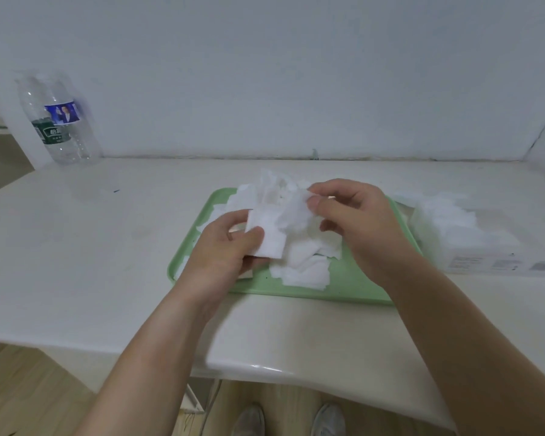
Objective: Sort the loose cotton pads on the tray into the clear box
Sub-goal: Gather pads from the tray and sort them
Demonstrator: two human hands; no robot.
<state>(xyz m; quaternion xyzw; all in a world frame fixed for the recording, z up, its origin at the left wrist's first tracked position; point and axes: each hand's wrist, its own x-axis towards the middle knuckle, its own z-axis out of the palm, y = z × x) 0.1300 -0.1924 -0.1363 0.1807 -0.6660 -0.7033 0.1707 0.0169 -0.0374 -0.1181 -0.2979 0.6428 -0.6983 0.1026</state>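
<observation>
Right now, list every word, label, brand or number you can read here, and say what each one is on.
Plastic bottle, blue and green label: white characters, too blurred to read.
Clear box, near side: grey print and code-like squares, too small to read.
Nothing can be quoted; no other text shows.

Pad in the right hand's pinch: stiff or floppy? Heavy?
Probably floppy: the pad creases where the right hand pinches it. Likely very light and easily shifted: the loose pads on the tray lie jumbled, overlapping.
</observation>
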